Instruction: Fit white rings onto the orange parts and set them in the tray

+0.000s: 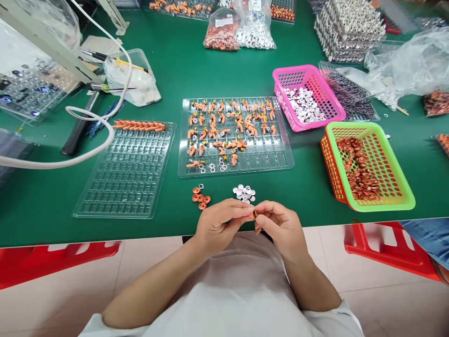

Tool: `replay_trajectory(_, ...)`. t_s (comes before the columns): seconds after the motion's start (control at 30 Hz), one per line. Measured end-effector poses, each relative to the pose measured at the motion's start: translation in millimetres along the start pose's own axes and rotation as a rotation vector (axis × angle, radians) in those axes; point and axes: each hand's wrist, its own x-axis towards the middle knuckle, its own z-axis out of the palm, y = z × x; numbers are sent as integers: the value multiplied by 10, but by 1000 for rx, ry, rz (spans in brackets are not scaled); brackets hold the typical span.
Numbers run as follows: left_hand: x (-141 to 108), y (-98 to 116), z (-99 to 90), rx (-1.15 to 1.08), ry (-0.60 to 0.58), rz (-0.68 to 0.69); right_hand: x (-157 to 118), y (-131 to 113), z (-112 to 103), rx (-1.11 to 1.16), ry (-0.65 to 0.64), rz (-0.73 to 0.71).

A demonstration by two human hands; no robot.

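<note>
At the table's near edge, my left hand [220, 224] and my right hand [282, 229] meet, pinching a small orange part [253, 215] with a dark, shiny opening. Fingers cover most of it, so its exact kind is unclear. Just beyond my fingertips lies a loose pile of white round discs [244, 192]. Left of that pile sit several orange round caps [201, 198] and one small ring [201, 186]. Behind them, a clear compartment tray [259, 164] holds rows of orange curved pieces, with white rings in its front cells.
A second clear tray [121, 187] bears a row of orange pieces. To the right stand a pink basket [298, 125] of white discs and a green basket [396, 187] of orange caps. A hammer [80, 124] and a white cable [105, 119] lie left; bags [221, 30] sit behind.
</note>
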Motion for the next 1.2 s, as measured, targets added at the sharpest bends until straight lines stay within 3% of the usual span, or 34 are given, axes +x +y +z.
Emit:
replay_trajectory(0.83, -58, 65, -3, 176, 16, 111, -56, 55, 71, -8, 23, -80)
replay_trajectory(1.0, -70, 54, 7, 141, 26, -12, -51, 18, 98, -85, 51, -123)
replay_trajectory(1.2, -53, 106, 3, -18, 10, -304, -52, 20, 89, -275, 83, -277)
